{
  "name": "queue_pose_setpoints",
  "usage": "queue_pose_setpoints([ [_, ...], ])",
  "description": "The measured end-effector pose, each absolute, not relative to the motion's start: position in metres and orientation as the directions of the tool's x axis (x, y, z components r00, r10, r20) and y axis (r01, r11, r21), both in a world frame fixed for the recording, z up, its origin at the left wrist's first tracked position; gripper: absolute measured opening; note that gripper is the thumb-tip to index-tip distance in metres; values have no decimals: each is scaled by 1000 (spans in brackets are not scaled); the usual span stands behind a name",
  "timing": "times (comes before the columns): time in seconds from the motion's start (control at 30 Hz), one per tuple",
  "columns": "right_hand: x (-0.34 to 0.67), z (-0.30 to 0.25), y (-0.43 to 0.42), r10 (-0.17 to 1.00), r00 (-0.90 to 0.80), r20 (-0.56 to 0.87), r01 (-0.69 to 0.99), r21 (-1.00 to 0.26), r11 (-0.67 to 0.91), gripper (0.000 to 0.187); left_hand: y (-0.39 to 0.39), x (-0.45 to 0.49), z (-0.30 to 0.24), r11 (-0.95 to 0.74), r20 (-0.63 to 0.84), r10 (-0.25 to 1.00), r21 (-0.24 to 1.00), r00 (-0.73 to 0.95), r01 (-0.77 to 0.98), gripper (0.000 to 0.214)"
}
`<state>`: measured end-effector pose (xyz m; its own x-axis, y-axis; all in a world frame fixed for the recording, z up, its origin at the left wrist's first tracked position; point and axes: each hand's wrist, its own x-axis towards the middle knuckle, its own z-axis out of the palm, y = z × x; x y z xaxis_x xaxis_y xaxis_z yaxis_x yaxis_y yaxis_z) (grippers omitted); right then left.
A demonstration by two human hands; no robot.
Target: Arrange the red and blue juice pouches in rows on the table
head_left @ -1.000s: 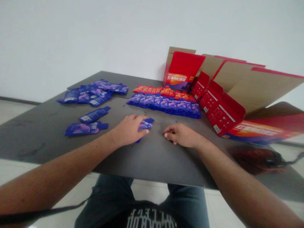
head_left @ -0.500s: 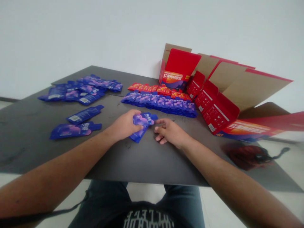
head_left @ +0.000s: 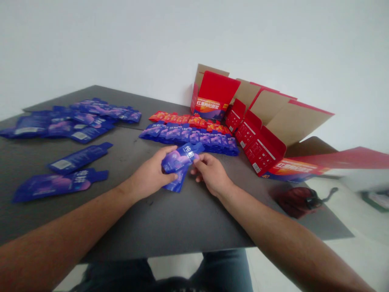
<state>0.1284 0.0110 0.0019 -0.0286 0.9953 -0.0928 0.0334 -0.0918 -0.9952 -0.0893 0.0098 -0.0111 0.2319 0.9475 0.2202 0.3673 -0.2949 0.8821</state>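
Blue spouted pouches (head_left: 179, 160) with pink and white print are held in front of me, one overlapping another. My left hand (head_left: 154, 170) grips them at their left side, thumb on top. At the right edge, my right hand (head_left: 209, 170) pinches the upper pouch between thumb and finger. Just beyond my hands lies a row of blue pouches (head_left: 194, 136), overlapping side by side. Behind it runs a row of red-orange pouches (head_left: 179, 118). Two single blue pouches (head_left: 80, 157) lie left of my left hand.
A loose heap of blue pouches (head_left: 75, 117) covers the far left of the dark table (head_left: 170, 227). Open red cartons (head_left: 261, 148) with raised flaps line the right side. Near the right edge sits a dark red pouch with a cord (head_left: 296, 202).
My right hand has closed on the right edge of the upper pouch, which it was only near before. The view has shifted, so the table's contents appear further left.
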Motion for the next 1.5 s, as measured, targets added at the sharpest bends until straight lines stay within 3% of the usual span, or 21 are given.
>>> queue_pose_setpoints([
  [0.17,149,23,23,1000,9,-3,56,-998,-4,25,10,-87,-17,-171,96,937,965,337,200,92],
  [0.33,198,83,76,966,167,199,215,-963,161,21,11,-87,-17,-117,28,940,963,340,244,89],
  [0.53,233,103,155,985,142,-97,310,-941,-138,22,14,-87,-18,-112,19,934,964,356,243,85],
  [0.67,232,86,181,971,155,-180,398,-889,-228,31,14,-88,-18,-127,37,936,962,349,241,84],
  [0.9,235,80,186,954,250,-166,626,-724,-290,32,14,-86,-13,-96,11,945,964,326,247,80],
  [1.03,240,87,167,965,258,-40,744,-629,-225,25,15,-86,-14,-119,20,943,953,333,280,70],
  [1.17,239,87,128,976,199,90,792,-601,-106,14,14,-87,-14,-137,35,942,949,334,285,53],
  [1.23,232,80,101,987,138,88,798,-599,-58,12,14,-87,-14,-157,60,944,946,324,282,45],
  [1.3,221,68,69,1000,6,-11,779,-627,-12,13,13,-87,-13,-169,88,951,950,297,262,38],
  [1.4,198,48,27,940,-268,-212,606,-795,-6,10,14,-87,-11,-173,128,970,961,204,218,33],
  [1.5,173,33,2,873,-429,-232,396,-917,-50,14,16,-89,-12,-196,179,980,953,93,233,33],
])
